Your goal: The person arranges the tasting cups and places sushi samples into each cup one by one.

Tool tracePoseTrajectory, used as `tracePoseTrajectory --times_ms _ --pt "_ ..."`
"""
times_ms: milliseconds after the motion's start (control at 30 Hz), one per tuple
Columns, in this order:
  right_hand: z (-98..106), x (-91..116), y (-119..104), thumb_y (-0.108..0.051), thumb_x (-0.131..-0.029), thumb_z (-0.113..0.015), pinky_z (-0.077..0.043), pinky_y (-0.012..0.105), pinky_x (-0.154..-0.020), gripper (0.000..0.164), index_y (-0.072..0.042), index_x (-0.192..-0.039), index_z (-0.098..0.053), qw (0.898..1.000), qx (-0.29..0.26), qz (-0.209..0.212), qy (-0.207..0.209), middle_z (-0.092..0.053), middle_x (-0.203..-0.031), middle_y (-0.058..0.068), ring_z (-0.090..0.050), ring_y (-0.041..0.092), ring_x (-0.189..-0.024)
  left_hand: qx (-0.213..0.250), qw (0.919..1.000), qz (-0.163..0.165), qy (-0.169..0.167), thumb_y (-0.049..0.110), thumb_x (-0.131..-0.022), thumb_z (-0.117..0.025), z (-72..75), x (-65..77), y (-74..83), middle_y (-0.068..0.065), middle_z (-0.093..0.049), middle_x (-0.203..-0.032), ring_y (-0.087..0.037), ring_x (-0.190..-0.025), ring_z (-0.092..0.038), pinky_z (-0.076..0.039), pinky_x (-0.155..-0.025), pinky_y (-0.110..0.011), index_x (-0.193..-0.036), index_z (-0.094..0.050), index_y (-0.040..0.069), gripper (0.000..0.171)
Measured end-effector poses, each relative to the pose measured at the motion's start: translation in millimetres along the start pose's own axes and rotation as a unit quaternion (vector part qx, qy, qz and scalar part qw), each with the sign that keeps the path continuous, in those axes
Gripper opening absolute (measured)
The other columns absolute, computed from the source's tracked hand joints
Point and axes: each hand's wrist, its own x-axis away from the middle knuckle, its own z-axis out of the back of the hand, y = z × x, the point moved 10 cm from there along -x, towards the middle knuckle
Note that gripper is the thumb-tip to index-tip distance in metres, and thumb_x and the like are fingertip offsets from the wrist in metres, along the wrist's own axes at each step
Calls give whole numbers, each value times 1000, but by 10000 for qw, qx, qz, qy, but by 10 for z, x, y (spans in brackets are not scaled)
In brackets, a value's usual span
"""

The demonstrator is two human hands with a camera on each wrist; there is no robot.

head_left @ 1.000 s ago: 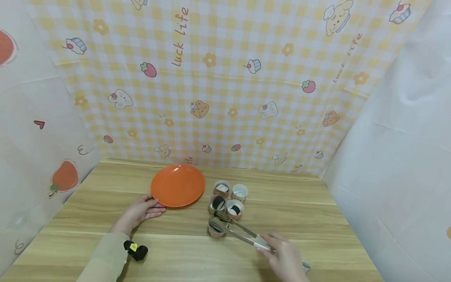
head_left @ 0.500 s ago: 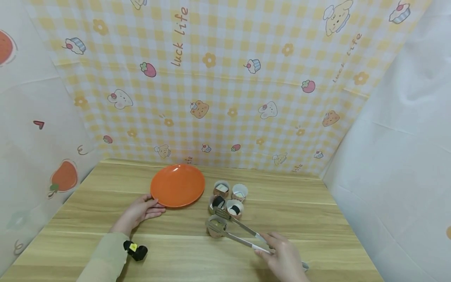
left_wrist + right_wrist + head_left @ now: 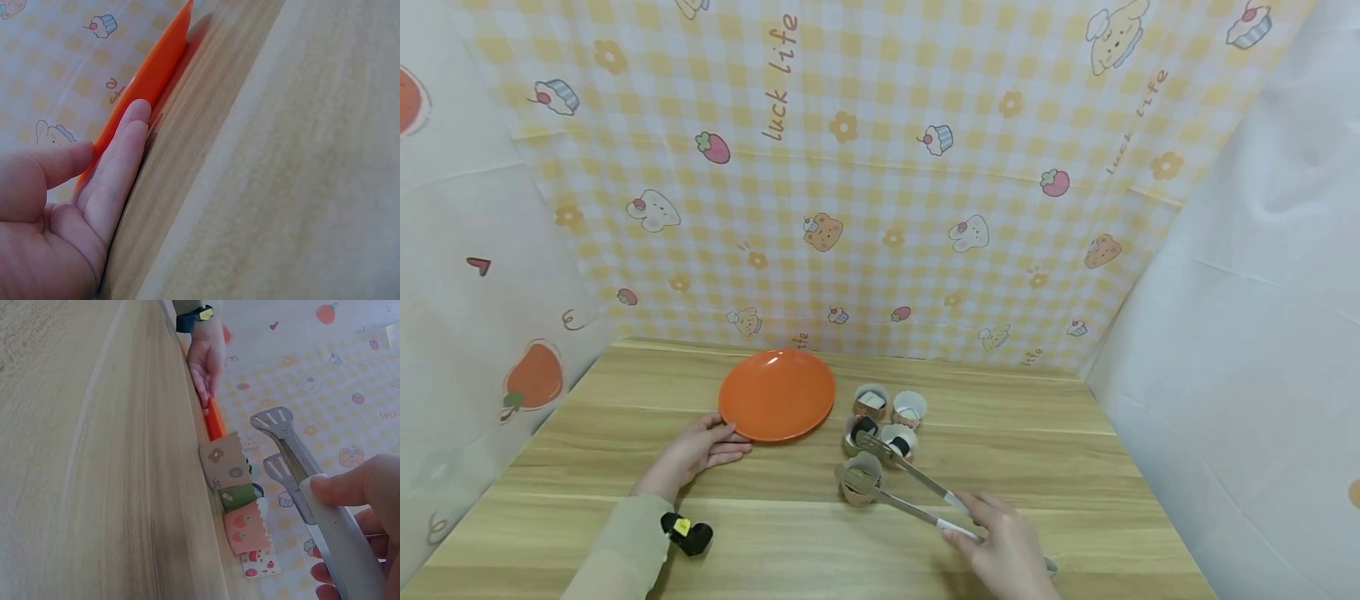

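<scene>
My left hand (image 3: 700, 450) holds the near left rim of an orange plate (image 3: 777, 396), thumb at the edge and fingers beneath, as the left wrist view shows. In my right hand (image 3: 1003, 546) is a pair of metal tongs with white handles (image 3: 340, 540), its arms spread apart. One slotted tip overlaps the nearest paper baking cup (image 3: 858, 497), which has something yellowish green inside; the other tip is over the cups behind it. In the right wrist view both tips stand above the cup rims with nothing seen between them.
Several more patterned paper cups, such as a pink one (image 3: 245, 528), stand close together right of the plate, holding small black and white pieces. A checked cloth (image 3: 895, 192) hangs behind the wooden table (image 3: 760, 542), with white cloths at both sides.
The tongs' tips have spread wider apart, one going up toward the rear cups, one staying by the nearest cup. That cup's contents show more now. The left hand and plate stay put.
</scene>
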Motion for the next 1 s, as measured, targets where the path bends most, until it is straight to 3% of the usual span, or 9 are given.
tracePoseTrajectory --times_ms 400,700,1000 --pt "87 -5 34 -24 -66 -88 -55 31 -69 50 -12 -112 -71 9996 69 -5 258 -67 -100 -9 -64 9 -85 -18 9999 31 -106 10 -105 -38 -30 25 18 -13 -66 -96 -23 -88 -69 -55 -83 -37 -142 -11 -13 51" --pt "196 -50 79 -24 -66 -89 -56 44 -72 52 -10 -113 -70 9985 339 -86 427 -67 -105 2 -66 22 -89 12 9999 2 -135 9 -105 -39 -28 25 19 -12 -67 -96 -24 -88 -69 -56 -83 -37 -142 -12 -14 51" --pt "284 -89 140 -24 -66 -89 -56 44 -68 53 -7 -113 -70 9979 335 -221 514 -67 -102 5 -66 23 -86 2 9999 -16 -160 9 -105 -38 -36 32 27 -13 -66 -96 -24 -88 -69 -56 -82 -38 -141 -12 -14 51"
